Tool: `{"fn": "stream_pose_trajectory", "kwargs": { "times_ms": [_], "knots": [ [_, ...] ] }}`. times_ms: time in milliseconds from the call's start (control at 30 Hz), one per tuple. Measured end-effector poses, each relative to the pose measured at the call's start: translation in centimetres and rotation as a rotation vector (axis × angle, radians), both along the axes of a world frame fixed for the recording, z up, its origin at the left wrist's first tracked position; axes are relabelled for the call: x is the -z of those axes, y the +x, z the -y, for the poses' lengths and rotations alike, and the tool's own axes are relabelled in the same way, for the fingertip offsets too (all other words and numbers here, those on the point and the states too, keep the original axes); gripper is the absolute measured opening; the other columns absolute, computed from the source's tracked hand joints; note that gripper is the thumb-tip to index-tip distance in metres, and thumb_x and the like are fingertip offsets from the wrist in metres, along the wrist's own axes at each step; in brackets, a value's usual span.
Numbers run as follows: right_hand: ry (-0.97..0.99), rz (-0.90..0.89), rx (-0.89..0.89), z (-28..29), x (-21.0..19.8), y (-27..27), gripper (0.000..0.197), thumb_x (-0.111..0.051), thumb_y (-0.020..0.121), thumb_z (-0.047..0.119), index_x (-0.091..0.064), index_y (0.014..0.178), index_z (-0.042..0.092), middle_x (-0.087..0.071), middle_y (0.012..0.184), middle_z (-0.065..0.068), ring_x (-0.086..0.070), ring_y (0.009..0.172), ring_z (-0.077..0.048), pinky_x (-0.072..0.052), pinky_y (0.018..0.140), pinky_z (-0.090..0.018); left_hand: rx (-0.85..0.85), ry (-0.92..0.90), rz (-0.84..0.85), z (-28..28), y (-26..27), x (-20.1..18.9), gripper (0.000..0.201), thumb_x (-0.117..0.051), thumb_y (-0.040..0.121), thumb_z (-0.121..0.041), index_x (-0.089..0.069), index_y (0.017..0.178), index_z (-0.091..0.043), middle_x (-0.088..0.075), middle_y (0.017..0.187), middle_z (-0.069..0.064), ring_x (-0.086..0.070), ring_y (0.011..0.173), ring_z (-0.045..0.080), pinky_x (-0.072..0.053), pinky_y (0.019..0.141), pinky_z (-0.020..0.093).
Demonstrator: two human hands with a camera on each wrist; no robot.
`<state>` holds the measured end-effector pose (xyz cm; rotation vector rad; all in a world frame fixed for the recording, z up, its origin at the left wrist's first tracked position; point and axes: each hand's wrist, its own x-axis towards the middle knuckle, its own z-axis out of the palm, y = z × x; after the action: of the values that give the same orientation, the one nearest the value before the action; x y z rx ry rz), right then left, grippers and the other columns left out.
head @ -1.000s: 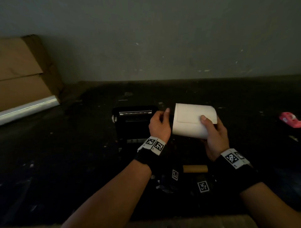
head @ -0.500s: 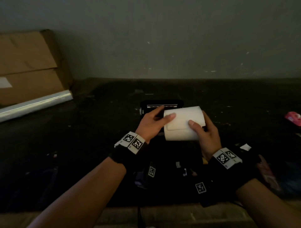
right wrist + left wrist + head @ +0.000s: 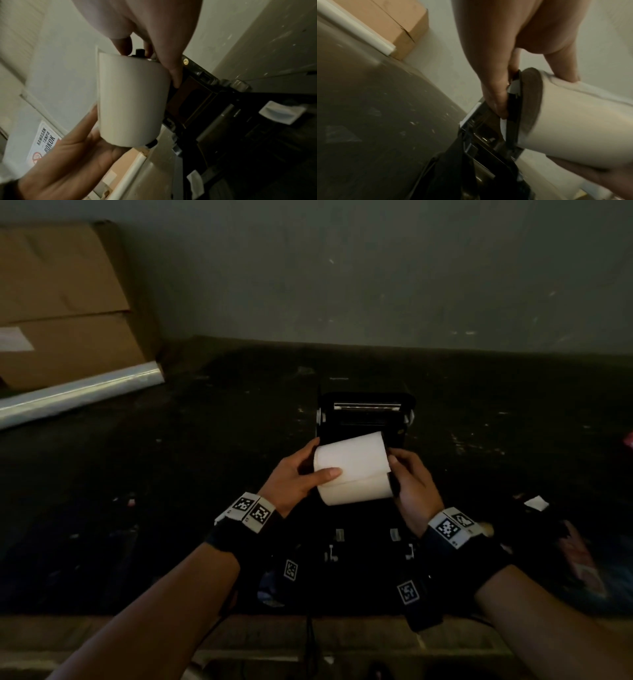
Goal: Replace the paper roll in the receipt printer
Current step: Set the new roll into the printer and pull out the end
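A thick white paper roll [image 3: 352, 469] [image 3: 570, 124] [image 3: 132, 97] on a black spindle hangs just above the open black receipt printer [image 3: 364, 414] [image 3: 202, 102]. My left hand [image 3: 301, 474] grips the roll's left end, thumb across its front and fingers [image 3: 496, 94] over the end cap. My right hand [image 3: 409, 477] holds the right end, fingers [image 3: 173, 67] curled round the spindle tip. The printer's lid stands open at the back, its metal tear bar [image 3: 366, 406] facing me. The roll hides most of the paper bay.
A cardboard box [image 3: 65, 302] and a shiny film roll [image 3: 78, 392] lie at the far left by the wall. A white scrap [image 3: 536, 503] and a pink item [image 3: 629, 438] sit on the dark table to the right. Black cables and tagged gear lie near the front edge.
Both hands have carried the roll from beside the printer to directly over its open bay. My left hand shifted from touching the roll's edge to gripping its left end.
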<state>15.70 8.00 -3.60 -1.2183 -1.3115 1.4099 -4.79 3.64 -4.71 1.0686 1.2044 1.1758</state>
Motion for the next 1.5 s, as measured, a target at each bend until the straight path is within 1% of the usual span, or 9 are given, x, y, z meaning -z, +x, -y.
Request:
{"fn": "stream_pose_trajectory", "kwargs": {
  "times_ms": [200,367,467,600,733,833,900,1100,1500],
  "knots": [
    [0.007,-0.066,0.006,-1.8,0.7,0.6,0.016,-0.053,0.089,0.027,-0.066,0.095,0.035,-0.061,0.12,-0.009,-0.056,0.114,-0.027,-0.041,0.103,-0.054,0.03,-0.026,0.024,-1.5,0.2,0.3,0.091,-0.083,0.063,-0.026,-0.039,0.142,-0.024,-0.056,0.136,0.001,-0.053,0.126,0.018,-0.04,0.109,0.048],
    [0.022,-0.007,0.013,-3.3,1.0,1.5,0.022,-0.048,0.092,0.028,-0.065,0.104,0.033,-0.063,0.118,-0.007,-0.058,0.111,-0.024,-0.043,0.102,-0.052,0.004,-0.031,-0.032,-2.9,1.3,0.6,0.105,-0.087,0.054,-0.039,-0.035,0.144,-0.022,-0.055,0.138,0.002,-0.051,0.128,0.017,-0.04,0.109,0.048],
    [0.045,0.049,-0.011,-4.0,1.3,2.3,0.027,-0.046,0.093,0.026,-0.062,0.114,0.029,-0.058,0.127,-0.007,-0.053,0.117,-0.02,-0.04,0.105,-0.045,0.021,-0.008,-0.096,-3.6,1.4,0.6,0.087,-0.083,0.064,-0.03,-0.042,0.14,-0.025,-0.057,0.135,0.0,-0.053,0.126,0.016,-0.041,0.109,0.047],
    [0.04,0.029,-0.017,-4.8,2.4,2.5,0.024,-0.056,0.089,0.021,-0.07,0.089,0.039,-0.052,0.137,-0.009,-0.041,0.132,-0.02,-0.032,0.113,-0.046,0.032,0.036,-0.163,-4.1,1.4,0.5,0.065,-0.077,0.072,-0.009,-0.051,0.124,-0.04,-0.061,0.126,-0.007,-0.056,0.12,0.011,-0.04,0.109,0.042],
    [0.056,0.02,-0.005,-5.2,3.3,2.4,0.019,-0.058,0.087,0.013,-0.07,0.095,0.025,-0.064,0.12,-0.014,-0.058,0.11,-0.018,-0.043,0.103,-0.041,0.051,0.03,-0.229,-4.1,1.2,0.8,0.066,-0.082,0.061,-0.025,-0.053,0.116,-0.044,-0.062,0.127,-0.004,-0.056,0.121,0.013,-0.041,0.109,0.044],
    [0.152,0.19,-0.038,-5.6,3.0,3.1,0.022,-0.057,0.087,0.007,-0.067,0.107,0.004,-0.067,0.111,-0.02,-0.06,0.093,-0.018,-0.049,0.082,-0.019,0.072,0.028,-0.299,-4.3,1.1,1.2,0.064,-0.082,0.06,-0.03,-0.054,0.117,-0.039,-0.062,0.126,-0.001,-0.057,0.12,0.016,-0.042,0.108,0.045],
    [0.19,0.331,-0.136,-6.3,2.3,3.8,0.026,-0.058,0.086,0.007,-0.064,0.111,0.001,-0.066,0.112,-0.015,-0.059,0.096,-0.017,-0.047,0.081,-0.013,0.079,0.021,-0.35,-4.4,1.1,1.4,0.066,-0.081,0.059,-0.036,-0.054,0.119,-0.038,-0.063,0.126,-0.001,-0.057,0.119,0.016,-0.041,0.108,0.045],
    [0.289,0.795,-0.429,-8.2,1.4,4.6,0.029,-0.06,0.085,0.011,-0.064,0.114,0.009,-0.066,0.118,-0.011,-0.06,0.108,-0.022,-0.04,0.09,-0.023,0.109,0.005,-0.492,-4.6,0.9,2.5,0.082,-0.077,0.056,-0.051,-0.049,0.131,-0.034,-0.06,0.131,-0.002,-0.054,0.122,0.014,-0.039,0.11,0.04],
    [0.327,0.959,-0.474,-8.2,3.4,4.2,0.019,-0.054,0.087,0.01,-0.063,0.102,0.001,-0.066,0.108,-0.022,-0.063,0.102,-0.032,-0.044,0.084,-0.029,0.045,0.034,-0.674,-4.2,2.0,4.3,0.077,-0.075,0.075,-0.03,-0.038,0.142,-0.023,-0.054,0.137,0.004,-0.049,0.126,0.018,-0.035,0.104,0.023]
  ]
}}
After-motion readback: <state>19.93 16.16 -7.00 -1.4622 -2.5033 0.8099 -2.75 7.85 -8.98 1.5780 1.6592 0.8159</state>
